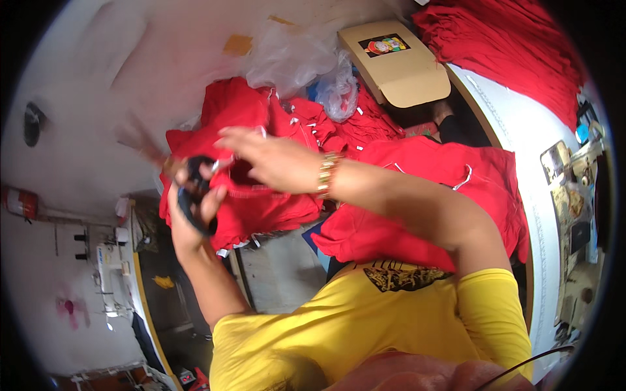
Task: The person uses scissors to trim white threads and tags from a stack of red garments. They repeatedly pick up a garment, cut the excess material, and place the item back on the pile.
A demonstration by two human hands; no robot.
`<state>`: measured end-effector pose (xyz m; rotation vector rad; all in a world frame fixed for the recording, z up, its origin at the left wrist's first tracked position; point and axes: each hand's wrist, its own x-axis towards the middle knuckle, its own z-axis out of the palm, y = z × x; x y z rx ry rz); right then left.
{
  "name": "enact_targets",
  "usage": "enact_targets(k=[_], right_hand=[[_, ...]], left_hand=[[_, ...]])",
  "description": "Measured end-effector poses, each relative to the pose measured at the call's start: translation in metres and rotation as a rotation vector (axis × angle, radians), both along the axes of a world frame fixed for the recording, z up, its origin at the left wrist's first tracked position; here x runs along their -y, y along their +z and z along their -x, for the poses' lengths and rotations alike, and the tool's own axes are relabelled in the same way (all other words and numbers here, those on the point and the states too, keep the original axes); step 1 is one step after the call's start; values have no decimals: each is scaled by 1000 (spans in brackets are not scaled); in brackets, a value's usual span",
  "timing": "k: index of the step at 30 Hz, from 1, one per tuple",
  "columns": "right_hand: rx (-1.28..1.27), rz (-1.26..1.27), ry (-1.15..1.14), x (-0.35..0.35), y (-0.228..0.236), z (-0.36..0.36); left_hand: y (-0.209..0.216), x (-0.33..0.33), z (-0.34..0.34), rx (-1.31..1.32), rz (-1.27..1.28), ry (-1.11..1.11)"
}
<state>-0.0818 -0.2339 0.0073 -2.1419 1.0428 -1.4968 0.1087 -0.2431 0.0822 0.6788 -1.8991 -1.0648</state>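
While the left hand [195, 212] curls around dark-handled scissors [201, 169] at centre left, the right hand [277, 161] beside it is loosely spread, seemingly empty though blurred. Beneath both, left of centre, lies soft, rumpled red cloth [277, 208]; swung low, the stiff, slender blades [149, 148] could nick it or the right hand.

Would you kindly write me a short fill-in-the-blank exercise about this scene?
1. The left hand holds a blurred tool whose handles are coloured ____.
2. The gold-toned bracelet circles the person's ____ wrist.
3. The cloth piled in front of the person is coloured ____.
4. The shirt that the person wears is coloured ____.

Missing words: black; right; red; yellow.
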Motion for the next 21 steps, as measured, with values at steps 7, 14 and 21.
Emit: enact_targets(k=[7, 14, 21], right_hand=[[112, -64, 143, -36, 74, 35], [66, -506, -48, -192, 74, 181], [-223, -292, -800, -258, -81, 196]], left_hand=[[89, -39, -1, -76, 370, 121], [-4, -31, 116, -121, 277, -361], [-114, -77, 224, 177, -182, -473]])
